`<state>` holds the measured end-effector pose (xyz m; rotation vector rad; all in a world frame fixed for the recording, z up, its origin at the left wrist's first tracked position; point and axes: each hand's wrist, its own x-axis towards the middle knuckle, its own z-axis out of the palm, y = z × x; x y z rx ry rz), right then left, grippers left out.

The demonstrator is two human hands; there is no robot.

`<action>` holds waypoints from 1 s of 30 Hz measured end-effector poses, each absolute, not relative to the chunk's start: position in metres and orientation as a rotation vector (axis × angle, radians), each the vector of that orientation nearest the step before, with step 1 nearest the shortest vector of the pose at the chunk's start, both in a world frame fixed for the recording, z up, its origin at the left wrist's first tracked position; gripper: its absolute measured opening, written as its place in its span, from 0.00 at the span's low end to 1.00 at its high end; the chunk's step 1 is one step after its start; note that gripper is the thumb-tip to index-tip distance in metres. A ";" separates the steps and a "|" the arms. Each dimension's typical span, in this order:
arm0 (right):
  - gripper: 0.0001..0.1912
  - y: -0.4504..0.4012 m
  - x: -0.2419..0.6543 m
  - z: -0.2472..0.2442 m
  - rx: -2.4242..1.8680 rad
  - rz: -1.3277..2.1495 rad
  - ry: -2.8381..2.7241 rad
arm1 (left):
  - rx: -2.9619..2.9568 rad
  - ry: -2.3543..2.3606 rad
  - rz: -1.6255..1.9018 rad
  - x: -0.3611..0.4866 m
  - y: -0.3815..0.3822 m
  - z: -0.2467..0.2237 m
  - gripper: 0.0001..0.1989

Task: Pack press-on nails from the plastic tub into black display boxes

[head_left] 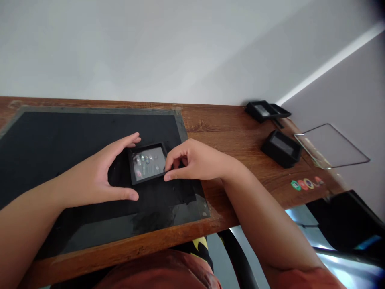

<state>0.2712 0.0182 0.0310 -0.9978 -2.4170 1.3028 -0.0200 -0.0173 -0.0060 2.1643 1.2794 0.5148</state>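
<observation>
Left hand [100, 172], fingers spread, flanks one tray [148, 179] on one mat [90, 132]; right hand [195, 160] curls at the tray's right rim, grip unclear from here. Right of the tray: at least two black boxes [278, 154], four stickers [308, 183], one thin frame [349, 141].

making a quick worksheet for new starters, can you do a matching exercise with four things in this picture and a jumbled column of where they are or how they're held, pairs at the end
1. left hand
2. right hand
3. small black tray
4. row of coloured spots

A. on the dark mat, between the two hands
B. on the brown wood, over to the right
C. thumb and fingers spread wide apart
D. bent fingers at the tray's right edge

Pairs: 1-C, 2-D, 3-A, 4-B
</observation>
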 end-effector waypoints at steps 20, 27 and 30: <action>0.04 0.012 0.265 0.037 -1.118 1.129 -2.554 | 2.186 1.360 0.440 -0.007 -0.019 -0.004 0.51; 0.04 0.013 0.265 0.034 -1.085 1.072 -2.587 | 2.257 1.342 0.416 -0.010 -0.017 -0.006 0.53; 0.07 0.016 0.267 0.031 -1.001 1.041 -2.563 | 2.299 1.326 0.422 -0.010 -0.019 -0.006 0.54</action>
